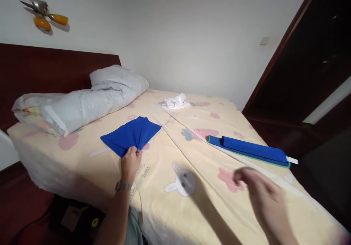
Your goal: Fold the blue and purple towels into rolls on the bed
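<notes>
My left hand [131, 161], with a watch on its wrist, pinches the near edge of a blue cloth [131, 133]. The cloth lies on the bed with creases running out from my fingers. Raised above the bed at the right is my right hand [259, 188], blurred by motion, its fingers curled; I cannot make out whether anything is in them. Beyond it lies a long folded blue item [252, 150] with green edging and a white tag at its right end.
A rolled grey quilt [87, 104] rests near the dark headboard [60, 66]. A crumpled white plastic bag [176, 101] sits toward the far edge of the patterned bed sheet [175, 146]. A dark bag [79, 215] is on the floor at lower left.
</notes>
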`<state>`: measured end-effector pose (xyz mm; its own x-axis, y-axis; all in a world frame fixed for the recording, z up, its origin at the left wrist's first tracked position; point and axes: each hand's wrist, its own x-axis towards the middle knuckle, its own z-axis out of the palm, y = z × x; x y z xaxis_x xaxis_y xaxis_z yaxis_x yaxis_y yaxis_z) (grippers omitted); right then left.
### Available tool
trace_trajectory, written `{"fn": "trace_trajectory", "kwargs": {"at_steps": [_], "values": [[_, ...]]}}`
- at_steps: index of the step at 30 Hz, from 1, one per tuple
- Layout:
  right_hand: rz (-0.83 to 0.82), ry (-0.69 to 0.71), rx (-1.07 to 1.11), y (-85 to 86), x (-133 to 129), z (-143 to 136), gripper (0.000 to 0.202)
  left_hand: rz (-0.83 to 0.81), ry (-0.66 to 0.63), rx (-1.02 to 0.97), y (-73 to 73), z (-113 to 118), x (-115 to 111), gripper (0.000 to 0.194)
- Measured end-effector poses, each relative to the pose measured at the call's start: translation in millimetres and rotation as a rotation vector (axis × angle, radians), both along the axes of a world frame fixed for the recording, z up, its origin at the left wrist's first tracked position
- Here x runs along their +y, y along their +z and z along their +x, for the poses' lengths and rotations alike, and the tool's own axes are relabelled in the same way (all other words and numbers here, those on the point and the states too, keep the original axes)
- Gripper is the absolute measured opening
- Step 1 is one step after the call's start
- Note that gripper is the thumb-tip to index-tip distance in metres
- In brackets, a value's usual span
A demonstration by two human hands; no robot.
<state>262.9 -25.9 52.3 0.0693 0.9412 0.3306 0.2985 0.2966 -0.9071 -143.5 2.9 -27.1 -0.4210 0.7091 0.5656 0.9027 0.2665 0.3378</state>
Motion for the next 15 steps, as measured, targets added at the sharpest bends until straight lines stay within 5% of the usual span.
{"fn": "trace_trajectory", "kwargs": {"at_steps": [3,6,10,12,15], "values": [[-0.34,0.313,0.108,-25.1,24,-35,0.051,-0.014,-0.213,0.068,13.6,61,-15,0.021],[-0.67,0.506,0.339,-54.0,29,-71,0.054,-0.029,-0.457,0.128,8.7,143,-48,0.015],[-0.729,0.53,0.547,-77.2,21,-101,0.042,0.024,-0.916,0.186,-13.7,235,-104,0.011],[-0.68,0.481,0.546,-82.0,23,-101,0.039,0.034,-1.036,0.162,-12.1,246,-116,0.014],[-0.533,0.397,0.378,-81.4,32,-81,0.034,-0.047,-0.916,-0.009,7.9,202,-94,0.017]]}}
